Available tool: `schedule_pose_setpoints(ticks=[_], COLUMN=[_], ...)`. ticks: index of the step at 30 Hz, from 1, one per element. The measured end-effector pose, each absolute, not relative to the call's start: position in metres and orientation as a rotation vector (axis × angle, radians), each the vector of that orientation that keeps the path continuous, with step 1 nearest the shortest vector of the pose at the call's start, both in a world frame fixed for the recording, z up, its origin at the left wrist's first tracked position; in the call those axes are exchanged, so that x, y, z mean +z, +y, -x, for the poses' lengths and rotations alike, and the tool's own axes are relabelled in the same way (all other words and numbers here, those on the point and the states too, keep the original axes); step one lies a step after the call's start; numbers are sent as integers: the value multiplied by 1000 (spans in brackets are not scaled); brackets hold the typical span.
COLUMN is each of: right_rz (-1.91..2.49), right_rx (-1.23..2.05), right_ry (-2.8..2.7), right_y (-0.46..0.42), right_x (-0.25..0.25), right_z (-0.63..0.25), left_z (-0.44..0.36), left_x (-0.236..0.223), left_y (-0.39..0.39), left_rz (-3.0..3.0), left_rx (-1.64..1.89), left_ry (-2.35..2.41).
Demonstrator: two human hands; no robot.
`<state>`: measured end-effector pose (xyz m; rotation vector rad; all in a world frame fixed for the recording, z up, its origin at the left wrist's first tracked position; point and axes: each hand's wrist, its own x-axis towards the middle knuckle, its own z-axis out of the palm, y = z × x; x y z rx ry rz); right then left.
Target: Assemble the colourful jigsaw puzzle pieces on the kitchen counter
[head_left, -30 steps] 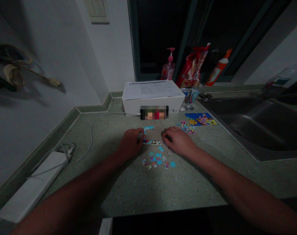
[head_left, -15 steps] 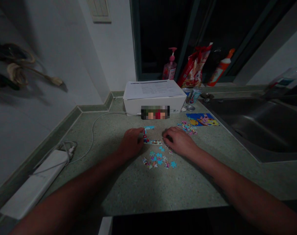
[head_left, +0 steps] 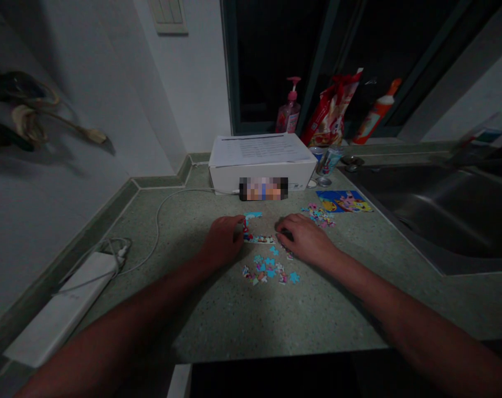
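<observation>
A partly joined jigsaw puzzle (head_left: 259,239) lies on the counter between my hands, its edge pieces forming a left side, a bottom row and a short blue top strip. My left hand (head_left: 223,239) rests against its left side, thumb and index finger apart. Beyond the right end of the bottom row, my right hand (head_left: 302,237) is curled with the fingertips down; whatever they hold is hidden. Loose puzzle pieces (head_left: 270,271), many of them light blue, are scattered nearer to me. Several more lie partly under my right hand. Another pile of pieces (head_left: 318,214) sits beyond it.
A colourful picture card (head_left: 345,202) lies beside the sink (head_left: 416,221). Behind the puzzle, a phone (head_left: 264,189) with a blurred screen leans on a white box (head_left: 226,178). Its cable runs left to a power strip (head_left: 68,307). Cans (head_left: 330,161) and bottles stand at the back.
Both hands keep nearly the same position and shape around the puzzle. The whole view has shifted very slightly, and the picture on the phone screen differs.
</observation>
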<state>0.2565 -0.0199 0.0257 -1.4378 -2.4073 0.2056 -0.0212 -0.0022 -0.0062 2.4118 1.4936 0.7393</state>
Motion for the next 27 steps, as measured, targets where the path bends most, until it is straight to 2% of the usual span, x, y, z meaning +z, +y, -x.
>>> schedule_pose_setpoints(ticks=[27], right_rz=[1472], right_rx=[195], right_ry=[-2416], right_y=[-21], right_x=[28], right_z=[-254], left_z=[20], left_x=[-6], left_y=[-3], left_rz=[-2429], left_rx=[729], left_ry=[1484])
